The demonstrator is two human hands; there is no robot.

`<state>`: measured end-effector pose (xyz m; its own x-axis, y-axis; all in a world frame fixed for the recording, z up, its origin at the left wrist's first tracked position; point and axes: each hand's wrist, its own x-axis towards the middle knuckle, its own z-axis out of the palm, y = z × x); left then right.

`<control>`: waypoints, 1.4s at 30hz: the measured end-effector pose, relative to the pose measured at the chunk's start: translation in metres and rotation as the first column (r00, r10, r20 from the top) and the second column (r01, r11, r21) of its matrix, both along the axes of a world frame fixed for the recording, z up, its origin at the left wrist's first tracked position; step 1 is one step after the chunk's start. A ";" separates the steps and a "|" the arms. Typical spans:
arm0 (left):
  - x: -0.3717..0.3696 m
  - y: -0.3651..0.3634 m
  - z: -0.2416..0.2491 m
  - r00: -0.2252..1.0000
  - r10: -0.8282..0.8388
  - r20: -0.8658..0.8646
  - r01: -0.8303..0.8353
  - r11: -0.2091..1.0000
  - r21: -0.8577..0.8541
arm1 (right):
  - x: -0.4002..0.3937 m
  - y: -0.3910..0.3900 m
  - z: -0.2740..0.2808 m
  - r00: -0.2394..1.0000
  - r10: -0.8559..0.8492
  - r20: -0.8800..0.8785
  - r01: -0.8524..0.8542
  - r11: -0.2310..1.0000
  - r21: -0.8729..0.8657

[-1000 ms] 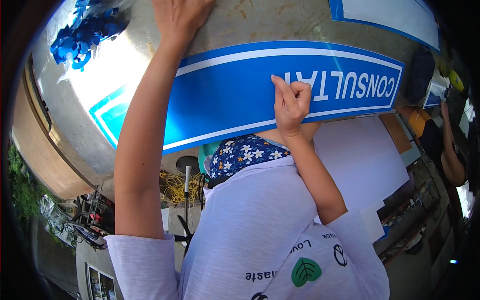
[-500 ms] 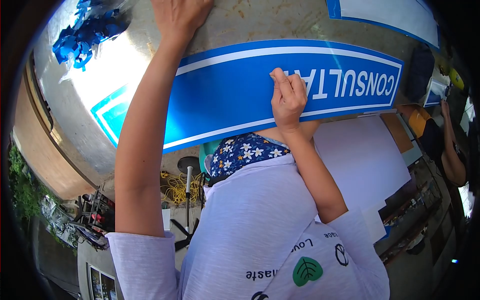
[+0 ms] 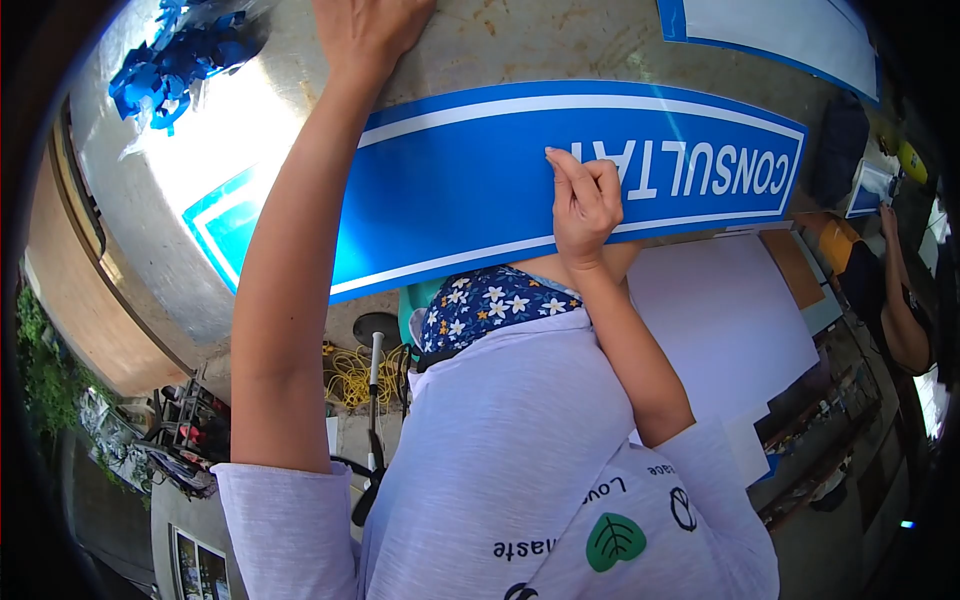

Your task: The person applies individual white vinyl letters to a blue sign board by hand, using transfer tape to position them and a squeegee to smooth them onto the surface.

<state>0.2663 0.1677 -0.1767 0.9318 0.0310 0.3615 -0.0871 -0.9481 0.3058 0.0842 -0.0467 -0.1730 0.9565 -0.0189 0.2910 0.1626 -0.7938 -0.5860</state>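
A long blue sign panel [image 3: 460, 190] with a white border line lies before me, its white capital letters [image 3: 705, 168] reading "CONSULTA" upside down from my side. My right hand [image 3: 588, 212] is over the panel beside the last letters, thumb and fingertips pinched together. Whatever is between those fingertips is too small to make out. Part of a further white letter shows just behind the fingertips. Beyond the panel's far edge, my left hand [image 3: 372, 28] rests on the metal tabletop [image 3: 480, 50]; the top of the picture cuts off its fingers.
Crumpled blue scraps [image 3: 165, 75] lie at the far left of the tabletop. Another blue-edged white panel [image 3: 770, 25] lies at the far right. A large white sheet [image 3: 720, 310] is to my right. Yellow cord [image 3: 350, 378] lies on the floor. Another person's arm [image 3: 900, 290] shows at right.
My right hand has shifted slightly to the right and toward me, still pinched, showing a bit more of the lettering. My left hand stays beyond the panel, almost unmoved.
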 end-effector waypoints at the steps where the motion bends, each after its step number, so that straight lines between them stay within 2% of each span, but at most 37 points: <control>1: 0.000 0.000 0.000 1.000 0.001 0.003 -0.001 1.000 0.004 | 0.000 0.000 0.000 1.000 0.000 0.000 0.000 1.000 0.000; 13: -0.001 0.000 0.002 1.000 0.001 -0.002 -0.001 1.000 -0.019 | 0.004 0.001 -0.003 0.998 0.059 -0.012 -0.060 0.992 -0.108; 15: -0.001 0.000 0.004 1.000 0.002 -0.006 -0.002 1.000 -0.015 | 0.004 0.003 -0.004 0.998 0.057 -0.027 -0.058 0.997 -0.051; 20: -0.001 -0.001 0.006 0.998 0.021 -0.065 -0.022 1.000 -0.013 | 0.004 0.000 -0.003 0.998 0.059 -0.037 -0.061 0.997 -0.037; 25: -0.001 0.000 0.004 0.998 0.028 -0.055 -0.029 0.999 -0.022 | 0.002 0.002 -0.001 0.997 0.062 -0.050 -0.062 0.998 -0.003; 28: -0.001 0.000 0.004 0.998 0.031 -0.055 -0.033 0.999 -0.028 | 0.002 0.003 -0.002 0.997 -0.008 -0.072 0.013 0.997 0.071; 39: 0.000 0.000 0.003 0.998 0.029 -0.055 -0.030 0.999 -0.010 | 0.006 0.003 -0.004 0.998 0.061 0.002 -0.061 0.997 -0.048; 42: -0.001 0.000 0.005 0.997 0.022 -0.069 -0.025 0.999 -0.039 | 0.007 0.003 -0.003 0.997 0.070 -0.027 -0.071 0.996 -0.061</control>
